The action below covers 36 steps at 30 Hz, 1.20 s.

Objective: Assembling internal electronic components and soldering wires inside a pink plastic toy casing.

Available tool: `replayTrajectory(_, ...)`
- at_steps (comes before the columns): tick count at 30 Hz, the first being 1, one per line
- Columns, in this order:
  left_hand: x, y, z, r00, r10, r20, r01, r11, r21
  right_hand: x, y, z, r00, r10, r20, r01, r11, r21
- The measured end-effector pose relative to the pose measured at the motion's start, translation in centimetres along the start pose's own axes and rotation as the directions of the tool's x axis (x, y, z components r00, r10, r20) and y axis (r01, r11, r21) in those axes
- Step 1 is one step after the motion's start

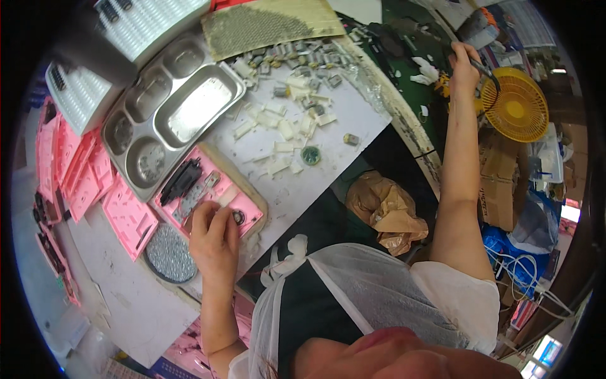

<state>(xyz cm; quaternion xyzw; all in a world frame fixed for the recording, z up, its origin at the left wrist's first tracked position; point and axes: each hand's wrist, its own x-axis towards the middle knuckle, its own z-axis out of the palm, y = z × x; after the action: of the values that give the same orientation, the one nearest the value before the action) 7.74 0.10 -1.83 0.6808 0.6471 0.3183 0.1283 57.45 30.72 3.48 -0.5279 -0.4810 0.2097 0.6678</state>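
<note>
Right grip [465, 71] grasps one dark tool [483, 69]; left grip [214, 239], hold unclear, is over one pink panel [247, 208].

No text or number can be read clearly. On the right, the brown cardboard box [500, 180] bears a line of dark print [483, 205] along its left edge, too small and blurred to decipher.

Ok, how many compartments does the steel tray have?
5 in the steel tray: a large rectangular compartment at right, and four smaller ones curving round its left side: top, upper left, far left and bottom. None looks hidden.
</note>
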Motion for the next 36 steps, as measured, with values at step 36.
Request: replayTrajectory(36, 3.9, -5.4, -2.8, 0.967, 0.252, -0.029, -0.234, 0.932, 0.275, -31.1, -9.3, 20.4, 0.306, -0.277, 0.911, 0.51, 0.855, 0.089)
